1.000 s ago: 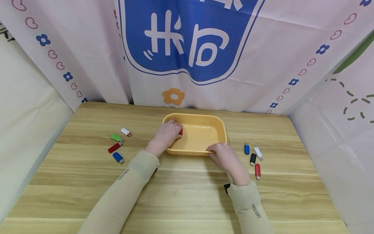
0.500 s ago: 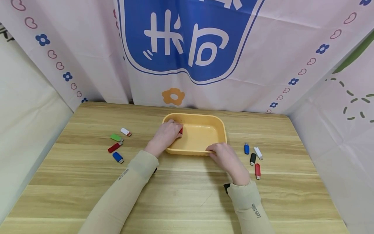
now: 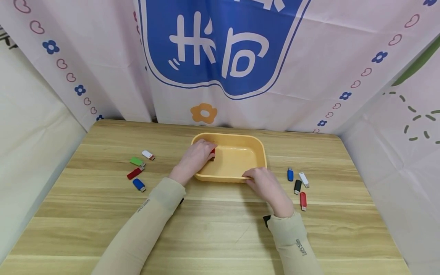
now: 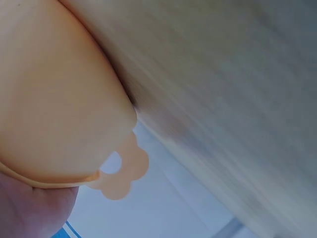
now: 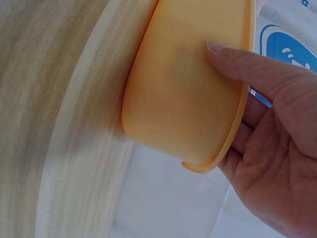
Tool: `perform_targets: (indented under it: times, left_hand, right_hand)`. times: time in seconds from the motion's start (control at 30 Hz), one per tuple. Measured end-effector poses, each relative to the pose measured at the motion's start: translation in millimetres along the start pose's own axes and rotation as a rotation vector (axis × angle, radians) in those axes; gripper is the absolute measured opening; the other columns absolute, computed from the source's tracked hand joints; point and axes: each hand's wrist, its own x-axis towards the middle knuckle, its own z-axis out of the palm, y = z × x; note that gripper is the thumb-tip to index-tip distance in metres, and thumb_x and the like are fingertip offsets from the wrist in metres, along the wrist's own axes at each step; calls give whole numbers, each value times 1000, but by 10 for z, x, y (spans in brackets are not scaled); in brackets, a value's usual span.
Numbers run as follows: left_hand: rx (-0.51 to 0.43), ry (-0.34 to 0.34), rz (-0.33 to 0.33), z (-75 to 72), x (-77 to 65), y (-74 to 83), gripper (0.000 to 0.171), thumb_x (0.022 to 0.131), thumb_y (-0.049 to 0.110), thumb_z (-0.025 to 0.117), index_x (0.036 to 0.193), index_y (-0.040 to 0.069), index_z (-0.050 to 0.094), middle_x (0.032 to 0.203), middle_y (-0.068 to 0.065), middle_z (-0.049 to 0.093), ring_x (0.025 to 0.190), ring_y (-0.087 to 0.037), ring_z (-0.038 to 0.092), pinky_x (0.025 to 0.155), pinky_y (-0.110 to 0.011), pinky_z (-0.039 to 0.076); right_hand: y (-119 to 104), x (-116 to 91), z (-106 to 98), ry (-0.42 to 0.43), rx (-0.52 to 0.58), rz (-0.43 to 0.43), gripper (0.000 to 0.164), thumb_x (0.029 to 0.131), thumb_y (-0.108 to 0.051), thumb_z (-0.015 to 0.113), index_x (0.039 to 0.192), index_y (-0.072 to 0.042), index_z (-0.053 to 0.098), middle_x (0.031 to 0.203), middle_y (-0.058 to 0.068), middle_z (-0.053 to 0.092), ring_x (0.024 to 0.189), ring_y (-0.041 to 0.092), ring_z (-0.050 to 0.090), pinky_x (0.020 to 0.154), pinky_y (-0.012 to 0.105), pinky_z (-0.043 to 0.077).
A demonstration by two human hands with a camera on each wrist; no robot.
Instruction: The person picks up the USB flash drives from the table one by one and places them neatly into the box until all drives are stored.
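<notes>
**Red flash drive [image 3: 212,152] in your left hand [image 3: 196,157], inside the tray [image 3: 237,162]**

Head view: your left fingers pinch the drive by the tray's left wall; your right hand [image 3: 265,184] grips the near rim, toward the right corner. Right wrist view adds your thumb [image 5: 245,63], hidden from above, laid against the outer wall. Versus half a second ago: left fingertips reach slightly farther right, the drive's near end shows more plainly, right grip unchanged.

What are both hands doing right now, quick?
Left hand: closed, holding a small red object at the yellow tray's left end.
Right hand: closed, gripping the tray's near wall.
</notes>
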Motion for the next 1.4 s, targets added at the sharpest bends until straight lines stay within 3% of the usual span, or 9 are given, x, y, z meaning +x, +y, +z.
perform_targets:
  times: [0.2,0.43,0.57,0.73,1.03,1.4]
  left_hand:
    - [-94,121,-1,-20,-8,-10,22,97,15,66,114,4,73,108,-9,75,104,-29,68,93,-42,56]
    - [-134,161,33,-138,-111,39,20,95,16,68,110,5,74,109,-10,75,107,-29,68,95,-42,56]
    - [-141,181,62,-174,-204,62,16,94,17,69,103,5,74,102,-9,75,100,-27,69,90,-41,57]
    - [-148,172,87,-220,-342,103,15,93,18,71,103,7,75,100,-7,76,94,-25,71,82,-40,59]
    - [-165,87,31,-360,-590,109,22,95,20,68,113,8,73,108,-7,75,99,-24,71,86,-39,59]
    - [-192,102,6,-467,-806,-31,24,96,18,68,117,7,71,116,-11,73,105,-27,71,88,-40,60]
  right_hand:
    - [4,-5,-3,3,3,-4,8,89,-8,73,95,-8,79,97,7,78,90,21,74,81,39,59]
    - [13,-10,0,5,3,-5,7,89,-8,73,94,-8,79,97,7,78,89,20,74,81,39,59]
    - [17,-12,3,1,-3,0,7,90,-9,73,94,-8,79,97,6,78,89,20,74,81,39,59]
    - [19,-14,5,0,-1,5,7,89,-9,73,94,-9,79,97,6,78,89,20,73,81,39,59]
    - [18,-11,10,4,-2,-1,7,89,-9,73,95,-9,79,97,6,78,88,19,73,80,39,59]
    - [19,-2,18,10,12,4,7,89,-10,74,94,-10,79,96,5,78,87,18,73,80,38,59]
